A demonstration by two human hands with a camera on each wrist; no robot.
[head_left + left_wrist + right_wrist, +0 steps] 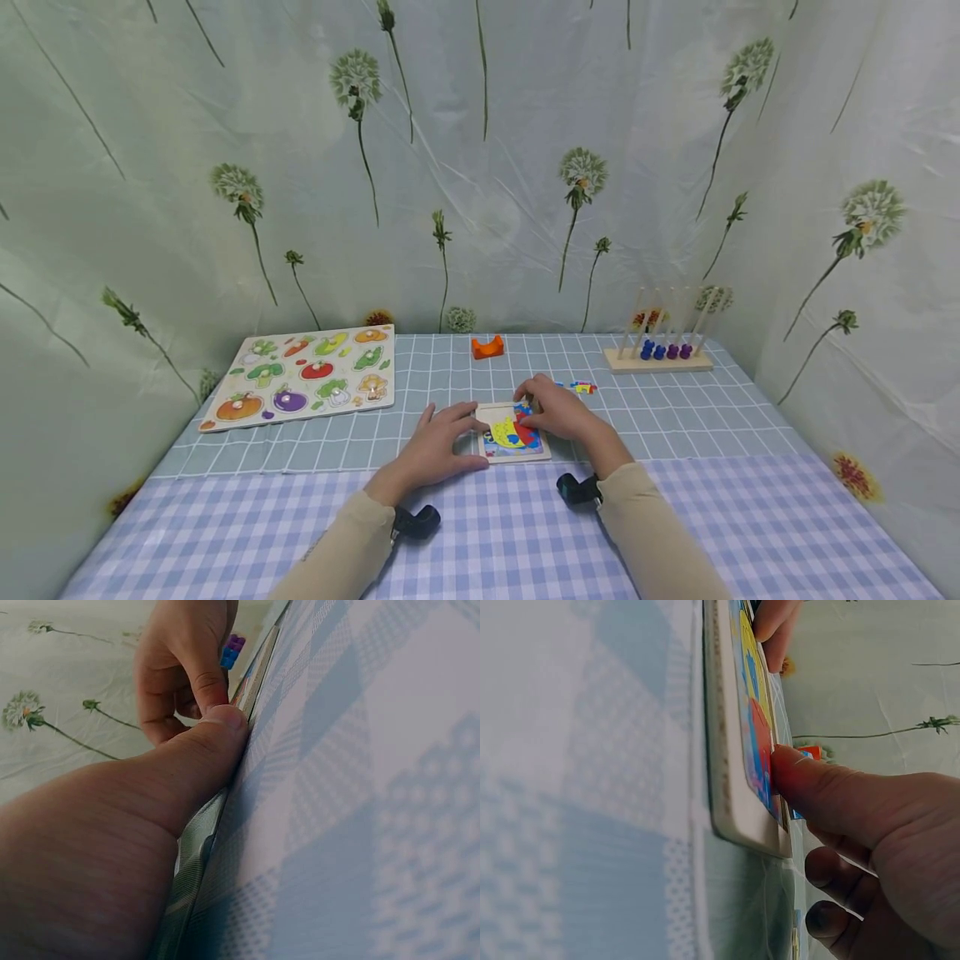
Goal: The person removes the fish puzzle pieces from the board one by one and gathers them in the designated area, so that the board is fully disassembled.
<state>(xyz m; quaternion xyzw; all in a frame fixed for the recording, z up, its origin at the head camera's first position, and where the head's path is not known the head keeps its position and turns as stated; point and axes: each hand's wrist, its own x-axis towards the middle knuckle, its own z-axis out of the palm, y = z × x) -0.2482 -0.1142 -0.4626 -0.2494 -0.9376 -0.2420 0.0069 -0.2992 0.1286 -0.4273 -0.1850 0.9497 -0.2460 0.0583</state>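
Right hand (557,408) touches the framed picture puzzle (505,435).

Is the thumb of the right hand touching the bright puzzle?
Touching. In the right wrist view, the right hand rests its thumb tip on the puzzle.

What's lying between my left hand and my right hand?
The framed puzzle lies between your left hand and right hand, as the head view shows.
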